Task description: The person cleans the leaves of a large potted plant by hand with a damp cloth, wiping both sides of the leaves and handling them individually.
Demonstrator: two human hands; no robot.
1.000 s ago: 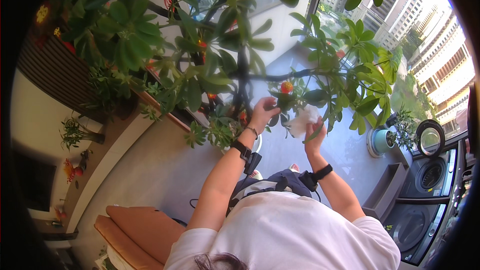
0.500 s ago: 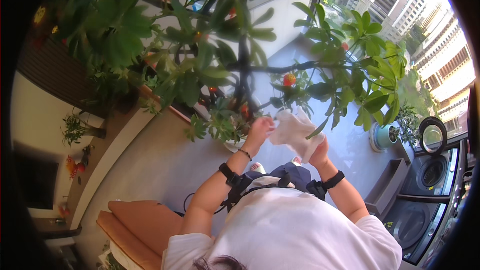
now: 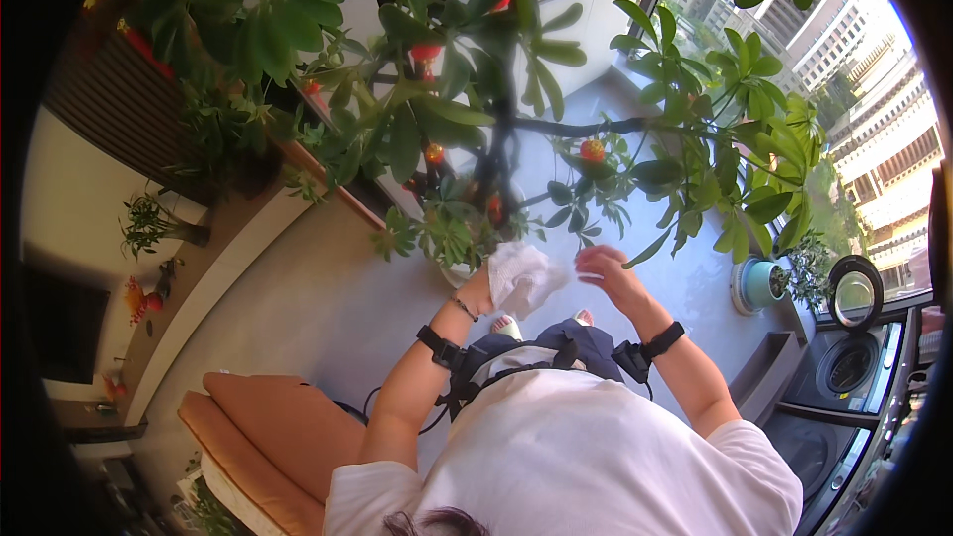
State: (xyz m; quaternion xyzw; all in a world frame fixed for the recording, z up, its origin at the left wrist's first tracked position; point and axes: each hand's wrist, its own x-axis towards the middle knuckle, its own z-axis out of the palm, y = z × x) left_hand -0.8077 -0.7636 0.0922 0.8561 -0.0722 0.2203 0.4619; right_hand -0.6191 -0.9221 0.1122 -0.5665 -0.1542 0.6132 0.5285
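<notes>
A crumpled, thin white cloth (image 3: 523, 280) hangs from my left hand (image 3: 477, 290), whose fingers are mostly hidden behind it. Just right of the cloth is my right hand (image 3: 612, 276), apart from it, with fingers stretched toward it and slightly blurred. Both hands are in front of my body, below the branches of a tall leafy plant (image 3: 506, 129). Small red and gold ornaments (image 3: 593, 150) hang among its leaves. The rim of a white pot (image 3: 459, 276) shows beside my left hand.
An orange-brown padded seat (image 3: 288, 437) stands at lower left. To the right are a turquoise plant pot (image 3: 762, 284), a round mirror-like disc (image 3: 856, 281), a grey trough (image 3: 764, 377) and two stacked front-loading machines (image 3: 844, 367). A long curved ledge (image 3: 223, 278) runs along the left.
The cloth has gone from my right hand to my left and moved leftward. My right hand has let go and is apart from it. The view has shifted slightly.
</notes>
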